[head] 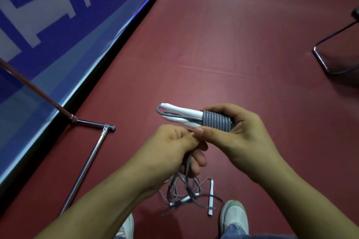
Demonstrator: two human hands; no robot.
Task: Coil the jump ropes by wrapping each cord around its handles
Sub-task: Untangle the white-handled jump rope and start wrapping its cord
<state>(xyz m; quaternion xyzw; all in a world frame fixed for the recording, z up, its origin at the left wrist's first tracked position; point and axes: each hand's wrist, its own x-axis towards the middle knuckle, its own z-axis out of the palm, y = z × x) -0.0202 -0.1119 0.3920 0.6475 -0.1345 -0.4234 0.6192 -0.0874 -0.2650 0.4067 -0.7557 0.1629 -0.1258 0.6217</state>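
Observation:
My right hand (239,134) grips two white jump-rope handles (180,115) held side by side, with several tight turns of grey cord (216,121) wound around them. Its thumb presses the near edge of the coil. My left hand (174,145) holds the loose grey cord (187,163) just below the handles; the cord hangs down from its fist. On the floor between my feet lies a tangle of another grey jump rope (186,190) with white handles (211,198).
A blue banner (58,25) on a chrome stand (87,161) runs along the left. A black chair base (330,52) stands at the right. My white shoes (234,217) are at the bottom, on a dark red floor (213,44).

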